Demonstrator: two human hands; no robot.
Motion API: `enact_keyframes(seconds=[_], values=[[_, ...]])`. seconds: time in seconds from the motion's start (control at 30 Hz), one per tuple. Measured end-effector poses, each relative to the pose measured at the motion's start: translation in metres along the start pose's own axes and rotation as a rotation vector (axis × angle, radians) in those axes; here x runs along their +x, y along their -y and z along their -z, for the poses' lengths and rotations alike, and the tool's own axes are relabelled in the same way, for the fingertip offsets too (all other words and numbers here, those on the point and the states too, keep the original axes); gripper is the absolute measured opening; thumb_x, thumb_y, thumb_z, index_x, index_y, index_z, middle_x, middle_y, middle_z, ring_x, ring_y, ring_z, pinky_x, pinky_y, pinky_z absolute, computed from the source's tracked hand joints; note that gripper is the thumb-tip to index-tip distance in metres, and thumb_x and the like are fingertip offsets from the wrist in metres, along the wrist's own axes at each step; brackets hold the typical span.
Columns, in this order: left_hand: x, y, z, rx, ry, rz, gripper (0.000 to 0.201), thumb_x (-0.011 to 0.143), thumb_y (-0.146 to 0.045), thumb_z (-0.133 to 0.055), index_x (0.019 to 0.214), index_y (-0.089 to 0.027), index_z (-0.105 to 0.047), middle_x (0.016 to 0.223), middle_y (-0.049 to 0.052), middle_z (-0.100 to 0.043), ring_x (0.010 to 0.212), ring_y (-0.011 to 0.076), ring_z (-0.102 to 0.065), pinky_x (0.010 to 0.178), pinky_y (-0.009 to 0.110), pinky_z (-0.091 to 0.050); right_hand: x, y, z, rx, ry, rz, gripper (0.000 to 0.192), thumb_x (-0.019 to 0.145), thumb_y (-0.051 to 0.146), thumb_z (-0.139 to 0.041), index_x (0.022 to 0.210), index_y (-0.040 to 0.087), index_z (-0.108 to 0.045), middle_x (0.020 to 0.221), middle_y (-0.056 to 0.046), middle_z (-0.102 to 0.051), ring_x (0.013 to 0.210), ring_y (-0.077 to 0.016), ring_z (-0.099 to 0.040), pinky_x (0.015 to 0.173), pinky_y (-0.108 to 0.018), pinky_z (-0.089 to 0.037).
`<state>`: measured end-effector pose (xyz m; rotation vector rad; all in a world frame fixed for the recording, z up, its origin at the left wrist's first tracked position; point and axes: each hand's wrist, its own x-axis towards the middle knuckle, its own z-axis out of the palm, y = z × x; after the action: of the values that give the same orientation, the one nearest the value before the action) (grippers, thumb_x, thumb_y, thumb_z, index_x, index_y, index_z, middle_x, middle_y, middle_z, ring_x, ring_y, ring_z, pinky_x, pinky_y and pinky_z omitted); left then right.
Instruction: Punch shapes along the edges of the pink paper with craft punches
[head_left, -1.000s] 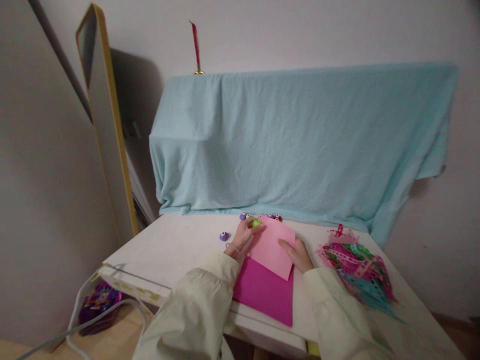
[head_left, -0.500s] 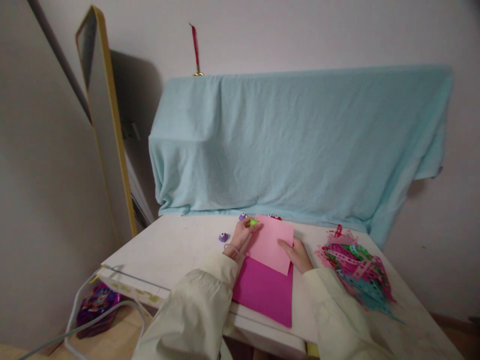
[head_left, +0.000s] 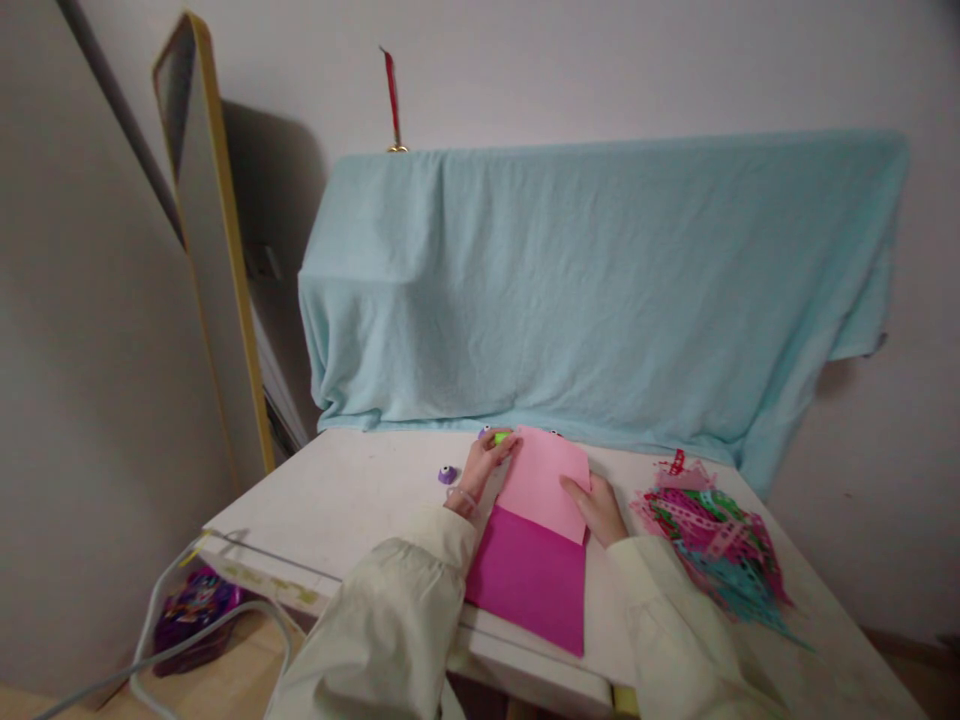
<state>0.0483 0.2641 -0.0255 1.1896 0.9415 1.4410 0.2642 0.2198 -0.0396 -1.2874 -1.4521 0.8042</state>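
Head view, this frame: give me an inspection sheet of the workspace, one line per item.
Surface: white table, scuffed.
Job's things: light pink sheet lying over a magenta sheet; small green punch at the pink sheet's far left corner.
Clutter: purple punch; heap of cut paper strips.
Grippers: left hand on the green punch; right hand flat on the pink sheet's right edge.
Cables: pale cable looping below the table.
Surroundings: blue cloth draped behind; mirror leaning on the wall.
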Motion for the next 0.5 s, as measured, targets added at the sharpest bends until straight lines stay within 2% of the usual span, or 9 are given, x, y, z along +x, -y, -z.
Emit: enact_keyframes(seconds=[0.1,0.2,0.5], values=[[-0.001,-0.001,0.002,-0.123,-0.007,-0.014,0.040,0.074,-0.048,-0.069,0.097,-0.016,-0.065,0.097,0.011,-0.068,0.091,0.0207,-0.063,0.082,0.032,-0.046,-0.001,0.003,0.000,0.012,-0.011,-0.024,0.033,0.070,0.043,-0.062,0.086,0.016,-0.072,0.083,-0.009,-0.073,0.079,-0.0276,-0.066,0.062,-0.031,-0.052],[-0.002,-0.003,0.003,-0.177,-0.004,0.006,0.039,0.075,-0.050,-0.067,0.093,-0.015,-0.064,0.098,0.012,-0.068,0.094,0.0211,-0.063,0.088,0.035,-0.046,-0.001,0.004,0.000,0.011,-0.008,-0.032,0.032,0.070,0.043,-0.062,0.084,0.016,-0.071,0.081,-0.009,-0.073,0.079,-0.0278,-0.066,0.062,-0.031,-0.052],[0.001,-0.001,0.002,-0.206,-0.053,0.071,0.044,0.073,-0.059,-0.063,0.086,-0.016,-0.062,0.091,0.011,-0.069,0.084,0.0200,-0.066,0.082,0.035,-0.049,-0.006,0.018,0.001,0.009,0.001,-0.023,0.030,0.069,0.041,-0.062,0.083,0.016,-0.071,0.078,-0.008,-0.072,0.080,-0.0281,-0.066,0.062,-0.031,-0.053]])
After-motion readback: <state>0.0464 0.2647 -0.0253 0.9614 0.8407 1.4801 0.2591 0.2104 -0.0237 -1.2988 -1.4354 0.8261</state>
